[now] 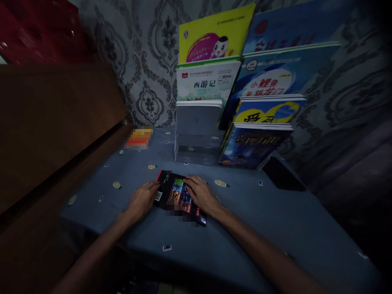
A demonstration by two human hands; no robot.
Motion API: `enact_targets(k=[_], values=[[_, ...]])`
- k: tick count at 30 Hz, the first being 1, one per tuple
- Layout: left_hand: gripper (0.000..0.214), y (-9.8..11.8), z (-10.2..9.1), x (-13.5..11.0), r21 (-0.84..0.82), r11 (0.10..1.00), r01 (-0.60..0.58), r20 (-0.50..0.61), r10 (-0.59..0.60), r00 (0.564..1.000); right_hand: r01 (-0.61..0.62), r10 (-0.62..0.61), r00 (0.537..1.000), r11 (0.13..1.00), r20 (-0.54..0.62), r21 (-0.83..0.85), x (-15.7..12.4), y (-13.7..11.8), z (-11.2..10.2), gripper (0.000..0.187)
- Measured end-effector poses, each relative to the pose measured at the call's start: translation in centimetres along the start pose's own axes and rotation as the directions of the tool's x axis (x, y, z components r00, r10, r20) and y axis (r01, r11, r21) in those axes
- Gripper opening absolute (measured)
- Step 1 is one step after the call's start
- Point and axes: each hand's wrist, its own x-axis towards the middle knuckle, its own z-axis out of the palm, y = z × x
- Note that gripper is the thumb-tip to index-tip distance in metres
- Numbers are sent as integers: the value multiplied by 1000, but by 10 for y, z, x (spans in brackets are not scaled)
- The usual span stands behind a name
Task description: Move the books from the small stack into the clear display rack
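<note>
A black book [173, 188] with small colourful pictures, a white barcode and a red edge lies at an angle, back cover up, low over the cloth-covered table [171, 232]. Whether it rests fully on the cloth I cannot tell. My left hand [143, 201] is at its left end, fingers together against the edge, thumb not clearly seen. From the right, my right hand [200, 194] reaches over it with bent fingers pressing on the cover near the far edge. The book's near edge is partly blurred out by pixels.
Behind the book stands a clear book rack [196, 153] with several upright children's books [254, 145]. An orange and yellow item [138, 139] lies at the back left. A dark tilted object [283, 173] stands right of the rack. Brown wooden furniture [58, 122] borders the table's left side.
</note>
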Motion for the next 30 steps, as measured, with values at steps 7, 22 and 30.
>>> enact_targets(k=[7,22,30], values=[[32,-29,10,46,-73,997,-7,-26,5,1000,23,-23,1000,1000,-13,13,0,3,3,36],[37,-37,8,4,-228,973,-46,-5,46,999,5,-5,1000,999,-8,-43,-1,0,7,38],[33,-22,-10,-57,-184,976,-112,-80,99,992,-4,5,1000,995,14,-95,0,0,6,39]])
